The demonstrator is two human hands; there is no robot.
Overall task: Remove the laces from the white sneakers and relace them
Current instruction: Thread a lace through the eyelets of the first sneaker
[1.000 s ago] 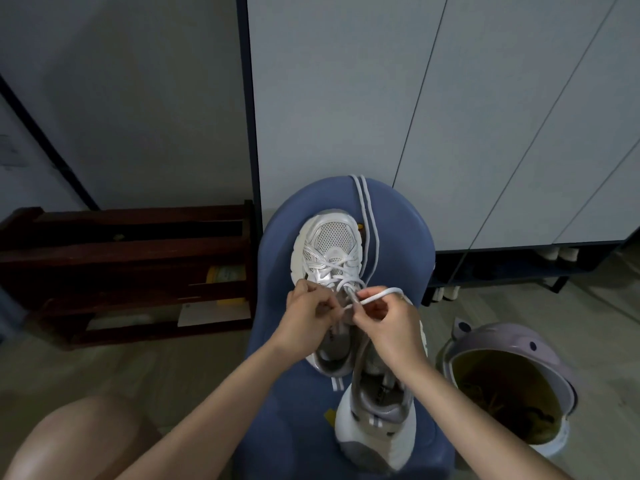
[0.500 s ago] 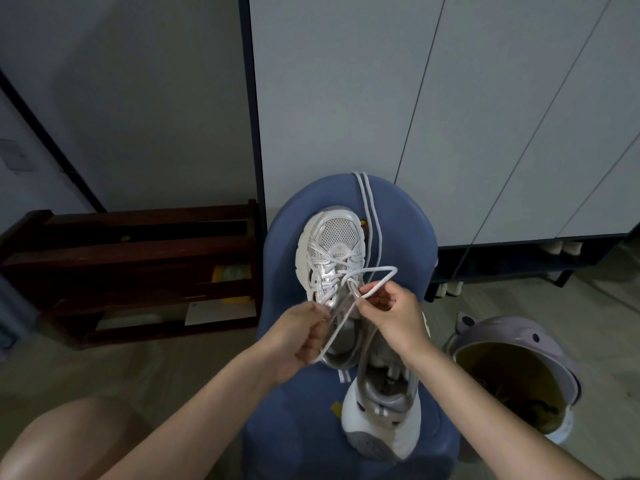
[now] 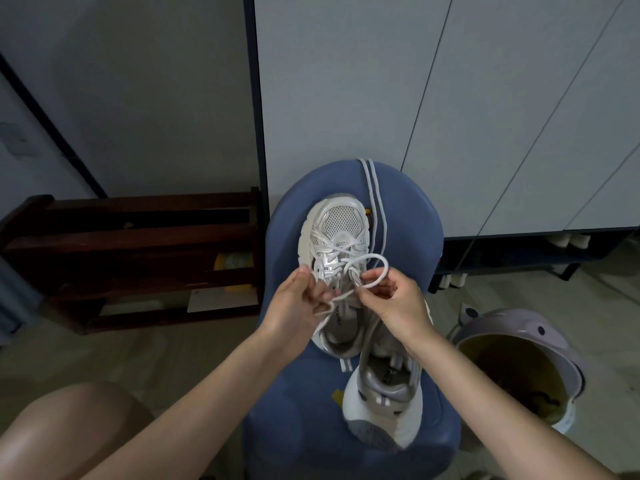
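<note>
**Both hands on the lace above the far sneaker**

While the far white sneaker (image 3: 334, 268) lies sole-down on the blue stool (image 3: 408, 216), toe toward 12 o'clock, both hands work its lace (image 3: 375, 263) over the tongue. The left hand (image 3: 296, 308) has its fingers curled round one strand, which runs from the fist down toward 6 o'clock across the shoe's opening. The right hand (image 3: 398, 304) pinches the other strand between thumb and forefinger; from that pinch a loop rises toward 12 o'clock and curves back to the eyelets. The two hands are close together, at 9 and 3 o'clock of the crossing strands (whether the fingertips touch one another, I cannot tell).

The second white sneaker (image 3: 384, 393) lies at 5 o'clock of the first, its heel nearest the camera and its toe end tucked under the right wrist; its eyelets are mostly hidden. A loose lace (image 3: 375, 199) lies doubled on the stool at 1 o'clock of the far sneaker, running up over the stool's far edge.

At 9 o'clock of the stool stands a dark wooden rack (image 3: 138, 251). At 4 o'clock sits a lilac bin (image 3: 561, 348) with its mouth open. Pale cabinet doors (image 3: 485, 98) fill the wall at 12 o'clock. A bare knee (image 3: 59, 431) shows at 8 o'clock.
</note>
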